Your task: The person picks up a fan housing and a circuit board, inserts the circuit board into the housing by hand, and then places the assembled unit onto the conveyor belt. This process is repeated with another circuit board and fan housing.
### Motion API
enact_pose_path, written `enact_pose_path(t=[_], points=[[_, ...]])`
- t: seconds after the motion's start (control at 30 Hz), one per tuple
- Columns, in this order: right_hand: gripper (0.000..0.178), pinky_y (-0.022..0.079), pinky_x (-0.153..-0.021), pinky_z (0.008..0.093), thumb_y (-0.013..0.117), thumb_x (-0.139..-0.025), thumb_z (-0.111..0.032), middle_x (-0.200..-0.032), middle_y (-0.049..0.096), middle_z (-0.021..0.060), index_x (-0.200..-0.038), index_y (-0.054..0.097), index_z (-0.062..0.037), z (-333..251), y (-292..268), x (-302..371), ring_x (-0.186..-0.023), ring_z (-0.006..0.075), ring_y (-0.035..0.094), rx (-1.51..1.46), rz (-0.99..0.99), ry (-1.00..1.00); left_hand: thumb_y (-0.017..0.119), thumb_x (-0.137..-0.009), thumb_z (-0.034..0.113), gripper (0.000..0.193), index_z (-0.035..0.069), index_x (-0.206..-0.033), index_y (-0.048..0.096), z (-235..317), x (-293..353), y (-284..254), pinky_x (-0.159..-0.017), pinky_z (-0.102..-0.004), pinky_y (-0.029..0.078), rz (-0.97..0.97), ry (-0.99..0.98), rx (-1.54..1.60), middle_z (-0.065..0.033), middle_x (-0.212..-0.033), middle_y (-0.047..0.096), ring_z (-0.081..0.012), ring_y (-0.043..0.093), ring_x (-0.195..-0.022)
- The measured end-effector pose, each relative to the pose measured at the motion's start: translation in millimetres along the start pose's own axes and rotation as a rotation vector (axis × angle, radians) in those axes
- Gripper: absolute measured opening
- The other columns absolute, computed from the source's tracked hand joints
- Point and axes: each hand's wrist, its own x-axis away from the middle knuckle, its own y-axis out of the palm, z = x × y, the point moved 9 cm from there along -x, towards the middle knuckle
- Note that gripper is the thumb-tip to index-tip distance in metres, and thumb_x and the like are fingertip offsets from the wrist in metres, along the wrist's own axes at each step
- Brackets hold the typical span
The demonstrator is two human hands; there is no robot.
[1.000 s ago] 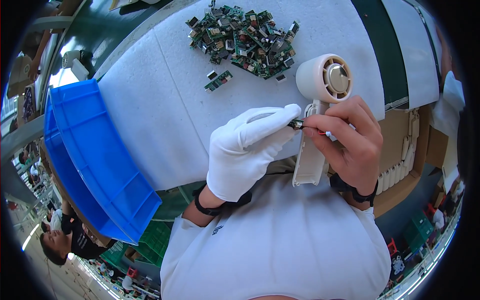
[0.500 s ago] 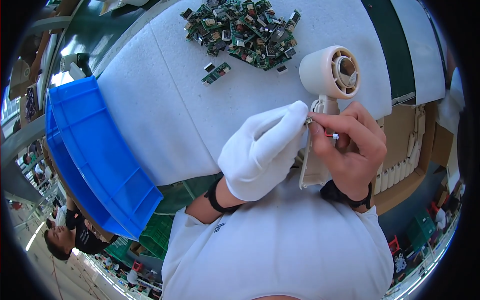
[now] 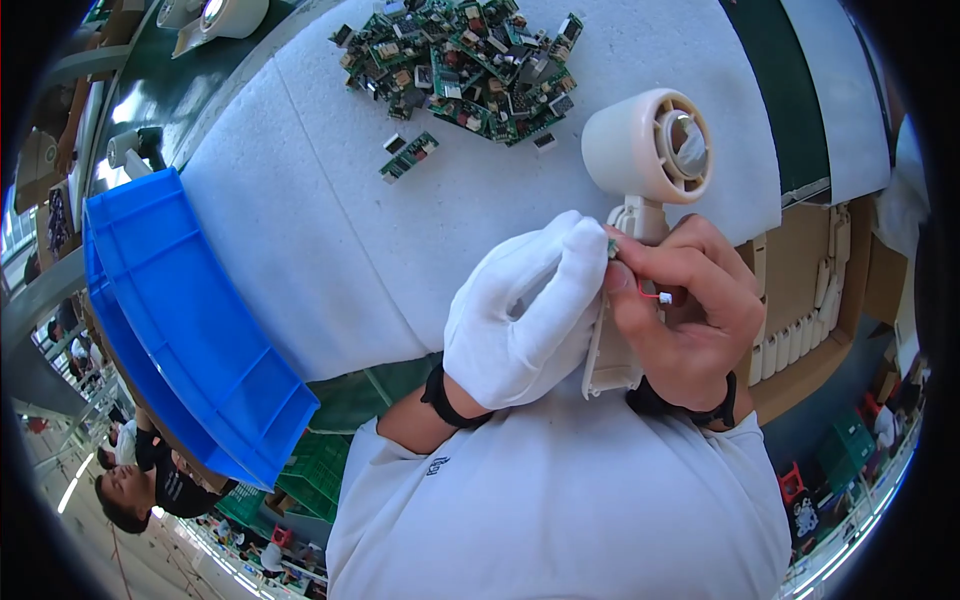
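My left hand, in a white glove, is closed in a pinch that meets the fingertips of my bare right hand. Pinched between them is a small green circuit board, mostly covered by the fingers. A thin red wire ending in a white connector dangles by my right palm. Just beneath both hands lies a cream handheld fan, its round head pointing away from me. The fan's long, open handle shell runs down toward my body, partly hidden; which fingers steady it, I cannot tell.
A heap of green circuit boards lies on the white foam sheet, with one loose board nearer me. At left stands a blue bin. On the right, a cardboard box holds cream parts. A co-worker is at far left.
The fan and both hands sit slightly lower in the picture, and the board heap has shifted left with the view. The white connector hangs lower against my right hand. The pinch continues.
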Motion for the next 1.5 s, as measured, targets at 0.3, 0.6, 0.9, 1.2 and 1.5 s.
enact_pose_path(t=[0.3,0.6,0.9,1.2,1.5], points=[[0.026,0.041,-0.058,0.0207,0.082,-0.077,0.003,-0.081,0.061,0.0032,-0.102,0.076,-0.0001,-2.2,4.9,-7.7,-0.071,0.0081,0.054,-0.061,-0.005,-0.030,0.071,-0.083,-0.009,0.043,0.002,-0.124,0.068,-1.6,5.8,-19.2,-0.081,-0.0306,0.054,0.339,-0.017,-0.122,-0.0157,-0.109,0.070,-0.0267,0.070,-0.091],[0.031,0.051,-0.070,0.0277,0.080,-0.075,0.004,-0.095,0.070,0.0095,-0.105,0.076,-0.0058,-27.1,3.4,-10.8,-0.079,0.0192,0.062,0.060,-0.115,-0.371,0.072,-0.082,-0.009,0.040,0.002,-0.120,0.072,-21.6,12.3,-26.3,-0.085,-0.0313,0.055,0.322,-0.202,0.060,-0.0148,-0.111,0.072,-0.0227,0.070,-0.095],[0.030,0.046,-0.070,0.0288,0.080,-0.076,0.002,-0.098,0.072,0.0091,-0.103,0.077,-0.0082,-27.8,7.6,-12.5,-0.081,0.0214,0.058,0.115,-0.160,-0.364,0.072,-0.083,-0.010,0.039,0.002,-0.120,0.071,-22.3,7.6,-24.7,-0.086,-0.0316,0.055,0.264,-0.200,0.102,-0.0147,-0.113,0.072,-0.0231,0.071,-0.098],[0.035,0.049,-0.066,0.0271,0.082,-0.073,0.002,-0.096,0.074,0.0043,-0.105,0.079,-0.0109,-4.5,-4.2,-13.2,-0.079,0.0185,0.061,-0.057,-0.054,-0.089,0.074,-0.081,-0.008,0.040,0.004,-0.119,0.072,-20.8,7.5,-22.4,-0.085,-0.0317,0.055,0.266,-0.174,0.052,-0.0143,-0.111,0.073,-0.0241,0.071,-0.097],[0.032,0.041,-0.058,0.0243,0.079,-0.074,0.007,-0.091,0.074,0.0072,-0.104,0.074,-0.0036,-26.0,-3.4,-10.5,-0.077,0.0158,0.059,0.303,0.013,-0.407,0.075,-0.081,-0.007,0.040,0.005,-0.119,0.073,-21.4,10.5,-20.5,-0.082,-0.0320,0.056,0.278,-0.192,0.069,-0.0139,-0.110,0.073,-0.0242,0.072,-0.094]])
